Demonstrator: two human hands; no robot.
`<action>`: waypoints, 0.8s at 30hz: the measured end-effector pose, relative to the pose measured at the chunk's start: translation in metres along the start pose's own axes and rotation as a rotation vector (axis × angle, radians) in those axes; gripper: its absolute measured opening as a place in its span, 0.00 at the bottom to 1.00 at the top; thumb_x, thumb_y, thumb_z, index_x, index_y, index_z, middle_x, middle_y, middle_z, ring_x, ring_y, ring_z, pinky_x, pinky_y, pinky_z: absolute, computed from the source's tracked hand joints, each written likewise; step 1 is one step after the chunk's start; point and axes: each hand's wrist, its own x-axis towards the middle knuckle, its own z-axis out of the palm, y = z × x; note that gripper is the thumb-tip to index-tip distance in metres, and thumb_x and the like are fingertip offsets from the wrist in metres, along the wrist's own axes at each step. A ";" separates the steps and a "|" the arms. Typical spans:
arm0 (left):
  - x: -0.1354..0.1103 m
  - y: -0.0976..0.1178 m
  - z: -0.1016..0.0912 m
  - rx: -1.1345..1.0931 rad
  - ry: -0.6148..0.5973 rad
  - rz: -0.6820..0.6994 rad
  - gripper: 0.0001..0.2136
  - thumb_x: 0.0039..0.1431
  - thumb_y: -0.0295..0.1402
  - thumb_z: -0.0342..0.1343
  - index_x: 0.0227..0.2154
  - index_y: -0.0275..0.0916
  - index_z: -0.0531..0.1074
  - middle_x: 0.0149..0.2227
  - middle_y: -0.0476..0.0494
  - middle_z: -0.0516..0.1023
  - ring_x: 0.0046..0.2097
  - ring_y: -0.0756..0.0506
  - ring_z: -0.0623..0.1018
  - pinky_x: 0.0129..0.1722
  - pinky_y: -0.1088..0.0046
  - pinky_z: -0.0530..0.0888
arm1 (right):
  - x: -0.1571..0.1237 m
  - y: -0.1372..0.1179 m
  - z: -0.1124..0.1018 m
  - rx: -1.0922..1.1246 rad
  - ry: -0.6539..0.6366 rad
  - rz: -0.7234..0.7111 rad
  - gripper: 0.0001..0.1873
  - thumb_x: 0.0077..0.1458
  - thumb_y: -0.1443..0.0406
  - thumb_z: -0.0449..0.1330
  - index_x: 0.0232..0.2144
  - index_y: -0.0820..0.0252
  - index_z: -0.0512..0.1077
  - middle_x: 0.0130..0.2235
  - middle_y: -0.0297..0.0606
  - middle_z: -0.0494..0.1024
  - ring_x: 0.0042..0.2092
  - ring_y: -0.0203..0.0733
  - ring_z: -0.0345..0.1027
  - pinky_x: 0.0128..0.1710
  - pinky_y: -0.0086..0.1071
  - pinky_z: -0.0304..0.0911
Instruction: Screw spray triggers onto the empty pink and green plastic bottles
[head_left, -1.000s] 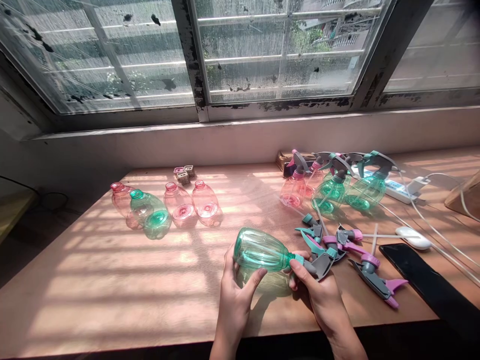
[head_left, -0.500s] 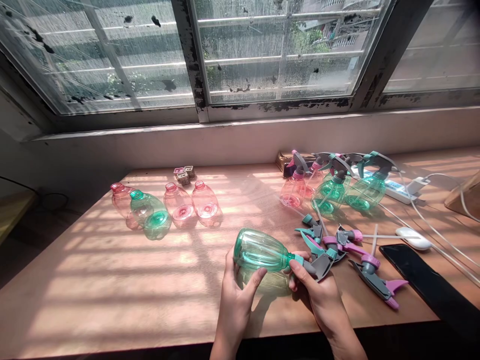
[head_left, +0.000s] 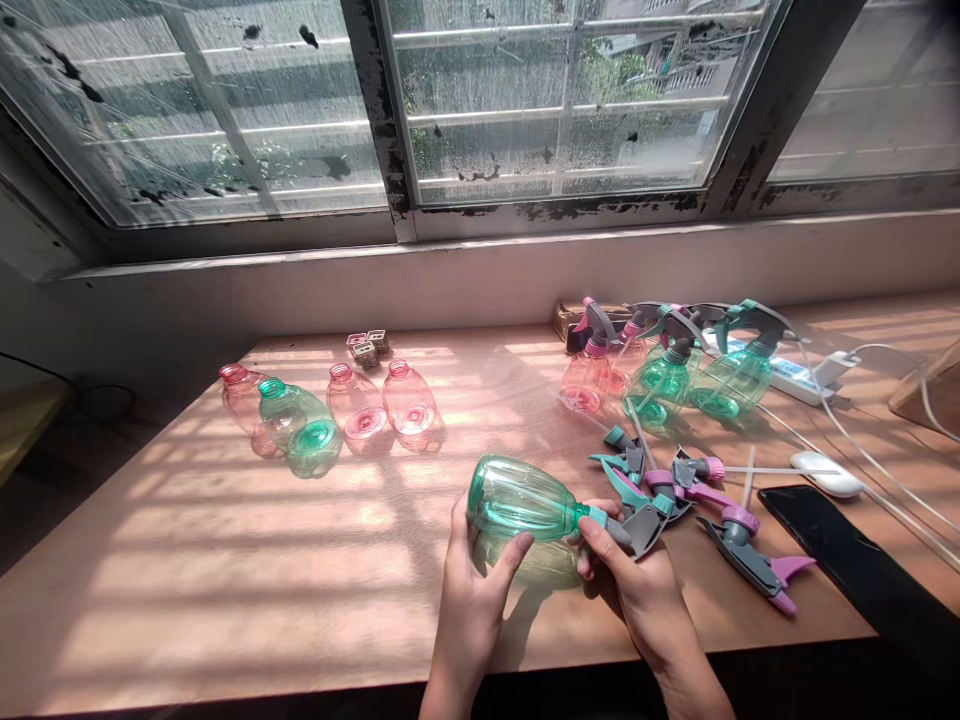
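I hold a clear green spray bottle [head_left: 517, 498] on its side just above the wooden table [head_left: 225, 570]. My left hand [head_left: 472, 590] is wrapped round its body from below. My right hand [head_left: 637, 585] grips the green and grey trigger head [head_left: 634, 520] at the bottle's neck. Several loose trigger heads [head_left: 720, 515], pink and green, lie just right of my hands.
Several open bottles, pink ones and a green one [head_left: 300, 428], lie at the left. Finished spray bottles [head_left: 667, 375] stand at the back right. A black phone [head_left: 862, 565], a white mouse [head_left: 825, 470], a power strip [head_left: 795, 378] and cables sit at the right.
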 end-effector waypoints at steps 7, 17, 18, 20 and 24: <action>0.001 0.000 0.000 0.005 0.001 0.002 0.31 0.62 0.42 0.68 0.65 0.46 0.64 0.58 0.42 0.79 0.63 0.37 0.76 0.64 0.60 0.68 | 0.000 0.000 0.000 -0.001 0.004 -0.005 0.22 0.51 0.50 0.76 0.38 0.59 0.78 0.19 0.31 0.76 0.21 0.37 0.67 0.21 0.26 0.61; -0.001 0.001 0.000 0.014 0.000 0.001 0.29 0.63 0.41 0.67 0.64 0.46 0.66 0.58 0.42 0.79 0.63 0.37 0.76 0.63 0.60 0.69 | 0.001 0.001 0.000 -0.011 0.004 -0.012 0.22 0.51 0.51 0.76 0.38 0.59 0.78 0.18 0.31 0.76 0.21 0.38 0.67 0.21 0.28 0.62; 0.000 0.002 0.000 0.016 0.000 0.001 0.28 0.63 0.41 0.67 0.63 0.46 0.66 0.58 0.42 0.79 0.62 0.37 0.76 0.63 0.60 0.69 | 0.001 0.001 0.000 -0.009 0.005 -0.011 0.22 0.51 0.51 0.76 0.38 0.59 0.78 0.18 0.31 0.76 0.21 0.38 0.67 0.21 0.28 0.62; 0.000 0.002 0.000 0.021 -0.002 0.002 0.27 0.63 0.42 0.67 0.61 0.46 0.67 0.57 0.42 0.79 0.62 0.37 0.76 0.63 0.59 0.69 | 0.001 0.001 0.000 -0.007 0.005 -0.011 0.22 0.50 0.51 0.76 0.38 0.59 0.78 0.18 0.31 0.76 0.21 0.38 0.68 0.21 0.28 0.62; 0.001 0.001 0.000 0.020 -0.007 0.001 0.28 0.63 0.42 0.67 0.63 0.46 0.66 0.57 0.42 0.79 0.62 0.37 0.76 0.64 0.59 0.68 | 0.001 0.000 0.001 0.006 0.001 -0.007 0.22 0.51 0.51 0.76 0.38 0.59 0.78 0.19 0.32 0.77 0.21 0.37 0.67 0.21 0.27 0.62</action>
